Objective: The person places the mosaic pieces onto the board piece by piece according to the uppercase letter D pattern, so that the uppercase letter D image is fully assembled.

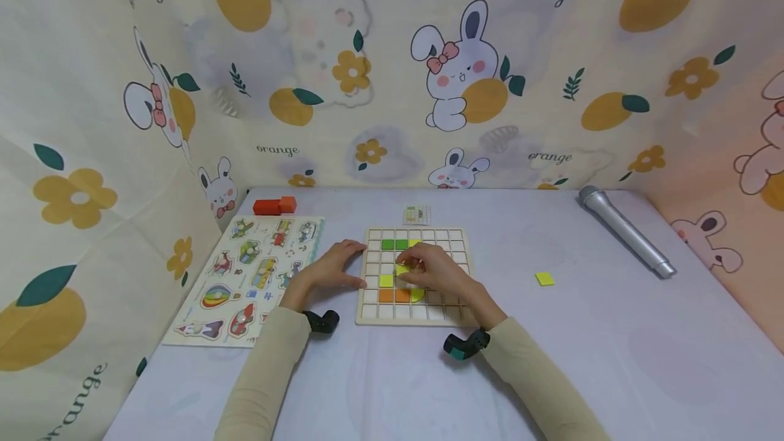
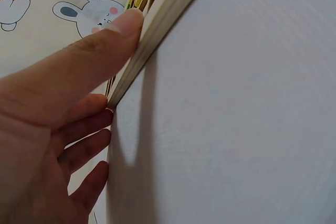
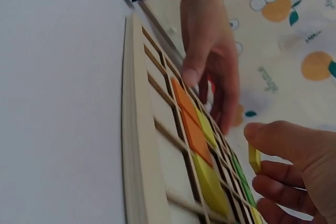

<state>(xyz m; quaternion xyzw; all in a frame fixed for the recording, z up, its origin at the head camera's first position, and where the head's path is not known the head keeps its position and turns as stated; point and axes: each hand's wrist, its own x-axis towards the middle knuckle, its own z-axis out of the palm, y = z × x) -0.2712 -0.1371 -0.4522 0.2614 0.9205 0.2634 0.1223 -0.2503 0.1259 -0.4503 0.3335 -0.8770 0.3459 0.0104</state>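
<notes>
A wooden grid board (image 1: 373,321) lies on the white table, its square cells framed by thin strips. My left hand (image 1: 327,268) rests along the board's left edge, thumb and fingertips at the rim, fingers fairly straight. Over the middle of the grid, my right hand (image 1: 439,271) pinches a small yellow tile (image 3: 254,158) between thumb and fingers. In the cells sit green tiles (image 1: 388,244), a yellow tile (image 1: 386,281), orange tiles (image 1: 386,295) and a yellow piece with a rounded side (image 1: 418,295). Another yellow piece (image 1: 414,242) shows beside the green ones, partly hidden by my right hand.
A loose yellow tile (image 1: 544,279) lies to the right of the board. Behind the board is a small printed card (image 1: 417,215). A picture puzzle board (image 1: 190,315) is at left, with red-orange blocks (image 1: 267,207) behind it. A silver microphone-shaped cylinder (image 1: 627,233) lies at far right.
</notes>
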